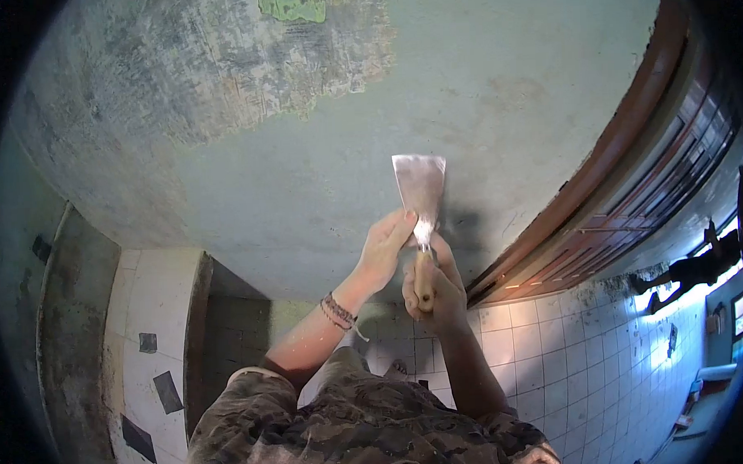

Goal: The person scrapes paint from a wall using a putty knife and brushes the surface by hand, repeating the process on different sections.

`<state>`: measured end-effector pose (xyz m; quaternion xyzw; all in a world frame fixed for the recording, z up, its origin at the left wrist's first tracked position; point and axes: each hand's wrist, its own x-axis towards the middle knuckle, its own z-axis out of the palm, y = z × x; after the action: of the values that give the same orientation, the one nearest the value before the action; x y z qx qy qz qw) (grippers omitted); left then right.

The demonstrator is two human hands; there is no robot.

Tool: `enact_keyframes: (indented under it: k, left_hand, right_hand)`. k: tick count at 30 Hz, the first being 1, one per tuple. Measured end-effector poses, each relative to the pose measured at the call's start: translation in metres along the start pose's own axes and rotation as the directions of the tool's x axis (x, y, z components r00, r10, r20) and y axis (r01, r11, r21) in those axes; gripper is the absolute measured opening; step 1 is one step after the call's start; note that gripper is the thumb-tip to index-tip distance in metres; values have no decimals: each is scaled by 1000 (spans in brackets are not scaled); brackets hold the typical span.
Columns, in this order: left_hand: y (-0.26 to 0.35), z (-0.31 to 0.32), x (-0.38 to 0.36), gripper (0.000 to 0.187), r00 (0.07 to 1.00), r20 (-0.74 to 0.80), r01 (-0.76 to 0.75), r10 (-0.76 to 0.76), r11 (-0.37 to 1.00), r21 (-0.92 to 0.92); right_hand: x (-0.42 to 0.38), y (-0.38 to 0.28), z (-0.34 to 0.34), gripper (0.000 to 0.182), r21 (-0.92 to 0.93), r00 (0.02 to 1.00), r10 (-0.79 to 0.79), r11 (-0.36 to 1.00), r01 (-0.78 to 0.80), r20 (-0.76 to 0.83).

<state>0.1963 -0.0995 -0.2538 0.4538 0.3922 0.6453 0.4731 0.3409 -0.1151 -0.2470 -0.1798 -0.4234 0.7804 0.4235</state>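
A putty knife with a wide metal blade (pixel 420 181) and a light wooden handle is held upright in front of the green wall (pixel 304 177). My right hand (pixel 440 287) is wrapped round its handle. My left hand (pixel 386 246), with braided bands at the wrist, pinches the lower left edge of the blade near its neck. Above and to the left, the wall shows a rough grey patch (pixel 243 65) where paint is gone, with a bright green flake (pixel 292 4) at the top.
A wooden frame with bars (pixel 584 233) runs along the right. White tiles (pixel 547 340) cover the floor. At the left stands a tiled ledge (pixel 157 297) with dark patches. Another person (pixel 700 265) in dark clothes is at the far right.
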Motion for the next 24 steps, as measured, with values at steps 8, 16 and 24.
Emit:
enact_keyframes:
  k: [8, 16, 24]
  left_hand:
    - [64, 0, 84, 50, 1000, -16, 26, -27, 997, -72]
    - [107, 2, 127, 59, 981, -70, -159, 184, 950, 269]
    - [45, -12, 103, 54, 982, -151, -63, 116, 946, 317]
  right_hand:
    - [93, -32, 32, 54, 16, 991, -116, 993, 115, 64]
    - [123, -56, 63, 57, 15, 970, -245, 970, 244, 14]
    - [109, -1, 22, 56, -100, 983, -153, 985, 143, -100]
